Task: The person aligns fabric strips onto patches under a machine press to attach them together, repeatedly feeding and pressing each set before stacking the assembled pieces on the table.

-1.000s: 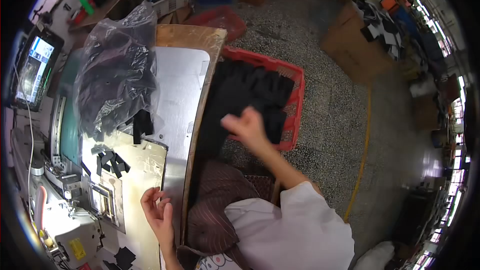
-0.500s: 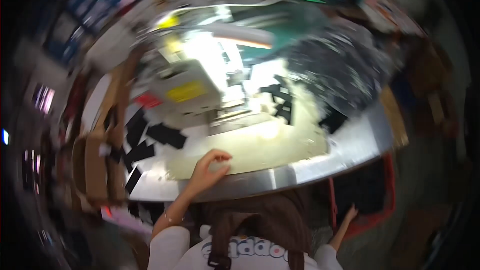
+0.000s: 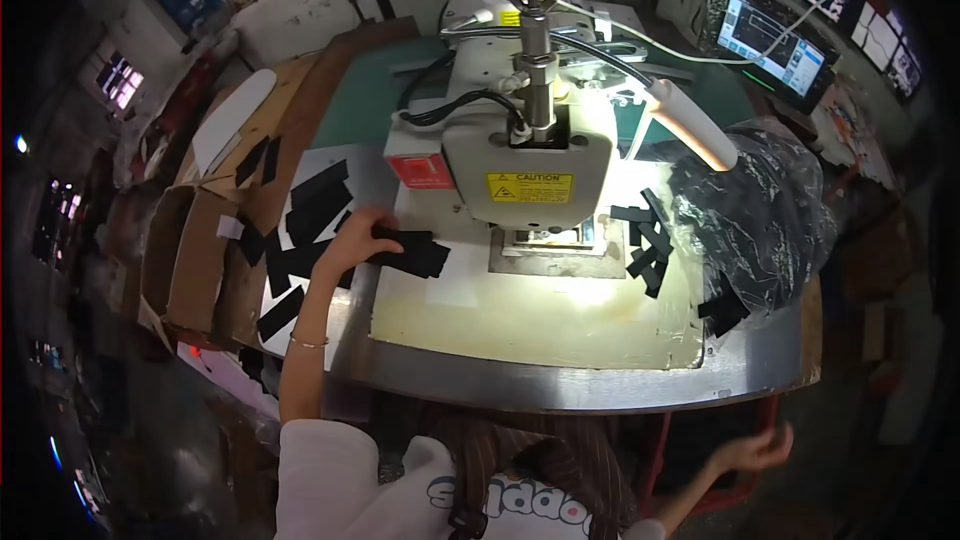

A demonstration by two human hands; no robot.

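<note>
Head view: the left hand is pinching stacked black strips beside the machine on the table, apparently keeping them together, while the loosely curled, seemingly empty right hand is hanging near a red crate.

Machine head pale grey, yellow caution label on it. Black strips left and right of machine head. Brown pinstriped apron in front.
</note>
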